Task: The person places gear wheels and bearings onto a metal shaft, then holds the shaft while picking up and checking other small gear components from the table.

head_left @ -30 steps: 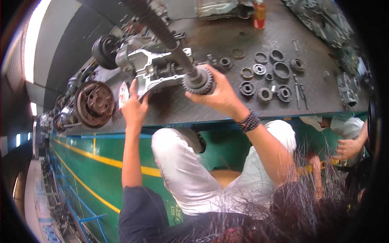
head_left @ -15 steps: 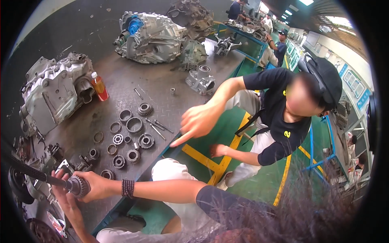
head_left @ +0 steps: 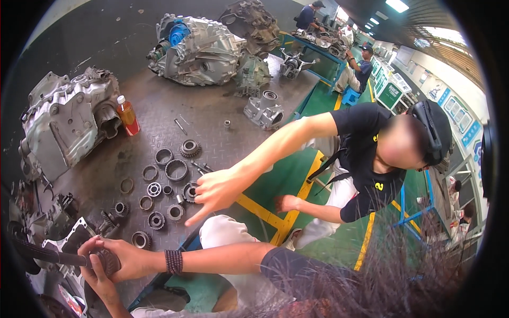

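Observation:
At the lower left, a dark gear (head_left: 110, 262) sits on a long splined shaft (head_left: 66, 258) that runs out to the left. My right hand (head_left: 132, 259), with a beaded bracelet at the wrist, grips the gear. From below, my left hand (head_left: 105, 290) closes around the same gear and the shaft beside it; its fingers partly hide the gear. A co-worker's hand (head_left: 217, 191) points with one finger over the bench edge, just above my right forearm. Several loose gears and rings, among them a toothed gear (head_left: 156, 220) and a wide ring (head_left: 176, 170), lie near my hands.
A silver gearbox housing (head_left: 71, 124) and a bottle of reddish liquid (head_left: 128, 115) stand at the left. Farther back are a large transmission (head_left: 204, 53) and a small housing (head_left: 264, 110). The co-worker (head_left: 371, 159) leans in from the right. A gasket-like plate (head_left: 71, 238) lies by the shaft.
The co-worker's pointing hand has moved left and down, over the gears. My hands with the gear have shifted slightly down, and my left fingers have closed around it.

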Available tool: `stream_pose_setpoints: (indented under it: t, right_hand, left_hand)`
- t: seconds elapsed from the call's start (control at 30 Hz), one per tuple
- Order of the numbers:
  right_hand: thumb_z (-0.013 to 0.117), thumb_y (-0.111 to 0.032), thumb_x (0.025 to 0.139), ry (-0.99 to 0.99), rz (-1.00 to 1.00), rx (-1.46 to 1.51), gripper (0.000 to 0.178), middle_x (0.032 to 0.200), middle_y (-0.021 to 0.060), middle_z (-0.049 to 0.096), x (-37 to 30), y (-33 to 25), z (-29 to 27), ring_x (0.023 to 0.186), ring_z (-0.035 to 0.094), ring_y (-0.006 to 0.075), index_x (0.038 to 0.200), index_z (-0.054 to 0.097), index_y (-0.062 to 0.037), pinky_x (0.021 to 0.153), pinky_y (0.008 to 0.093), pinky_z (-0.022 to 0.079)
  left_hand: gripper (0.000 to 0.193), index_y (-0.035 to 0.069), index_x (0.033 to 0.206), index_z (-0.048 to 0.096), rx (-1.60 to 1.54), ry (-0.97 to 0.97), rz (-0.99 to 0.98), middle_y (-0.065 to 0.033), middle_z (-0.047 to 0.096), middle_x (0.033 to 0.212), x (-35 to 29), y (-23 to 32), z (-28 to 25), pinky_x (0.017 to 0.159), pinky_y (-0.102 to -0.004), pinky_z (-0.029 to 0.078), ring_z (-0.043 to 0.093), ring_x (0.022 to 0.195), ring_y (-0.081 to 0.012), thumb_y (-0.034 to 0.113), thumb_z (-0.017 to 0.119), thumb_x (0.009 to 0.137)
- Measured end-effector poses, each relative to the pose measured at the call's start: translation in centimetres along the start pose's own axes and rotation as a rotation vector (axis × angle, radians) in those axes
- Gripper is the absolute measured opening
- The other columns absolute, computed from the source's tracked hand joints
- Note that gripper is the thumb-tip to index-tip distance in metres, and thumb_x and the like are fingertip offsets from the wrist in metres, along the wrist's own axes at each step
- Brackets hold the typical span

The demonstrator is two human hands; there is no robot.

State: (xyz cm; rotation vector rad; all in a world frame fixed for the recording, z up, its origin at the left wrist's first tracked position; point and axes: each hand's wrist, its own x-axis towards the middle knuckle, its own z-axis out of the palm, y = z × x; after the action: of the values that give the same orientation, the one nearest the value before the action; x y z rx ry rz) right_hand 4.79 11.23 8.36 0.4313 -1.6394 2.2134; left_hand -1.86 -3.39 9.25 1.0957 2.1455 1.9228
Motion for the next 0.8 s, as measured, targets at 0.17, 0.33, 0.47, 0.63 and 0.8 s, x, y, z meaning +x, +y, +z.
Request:
stream_pose_setpoints:
  t: [0.17,0.33,0.47,0.63,0.8]
  right_hand:
    - [0.082,-0.015,0.072,-0.06,0.042,0.012,0.076,0.132,0.0152,0.064,-0.5,0.2,-0.3,0.126,0.064,0.0265,0.141,0.053,-0.001,0.106,0.0379,0.05]
    - [0.083,-0.017,0.071,-0.057,0.02,0.071,0.076,0.131,0.0148,0.063,-0.7,-0.2,-0.4,0.123,0.065,0.0262,0.139,0.052,-0.0017,0.106,0.0379,0.051]
    - [0.084,-0.018,0.07,-0.04,0.163,0.252,0.078,0.13,0.0152,0.063,-0.9,-1.6,0.0,0.123,0.066,0.0272,0.139,0.052,-0.0015,0.106,0.0383,0.051]
    - [0.086,-0.02,0.068,-0.07,-0.143,-0.2,0.082,0.131,0.0154,0.064,-0.7,1.1,-1.3,0.126,0.065,0.0301,0.14,0.051,-0.0015,0.108,0.0396,0.05]
    - [0.085,-0.019,0.066,-0.109,-0.102,-0.148,0.087,0.134,0.0136,0.064,-0.5,0.8,-1.2,0.131,0.062,0.0318,0.146,0.053,-0.0055,0.113,0.0409,0.047]
  left_hand:
    - [0.04,-0.001,0.117,0.062,0.062,-0.043,0.1,-0.0131,0.065,0.116,0.2,0.6,0.4,0.113,-0.0434,0.041,0.059,0.124,-0.028,0.037,0.054,0.11]
    - [0.042,-0.001,0.116,0.06,0.038,-0.046,0.129,-0.0126,0.064,0.112,0.1,0.3,0.6,0.113,-0.0445,0.041,0.059,0.124,-0.0291,0.04,0.051,0.111]
    - [0.05,0.0,0.114,0.057,-0.072,-0.039,0.146,-0.0113,0.062,0.105,-0.1,-0.5,0.4,0.114,-0.0472,0.04,0.059,0.119,-0.0286,0.049,0.045,0.112]
    - [0.05,0.003,0.103,0.052,-0.071,-0.026,0.189,-0.0104,0.059,0.096,0.1,-0.8,0.7,0.117,-0.0516,0.04,0.059,0.11,-0.0266,0.051,0.039,0.114]
    - [0.045,0.005,0.095,0.046,-0.032,0.011,0.181,-0.0083,0.053,0.088,0.2,-0.4,1.1,0.117,-0.0531,0.04,0.057,0.104,-0.0259,0.045,0.038,0.115]
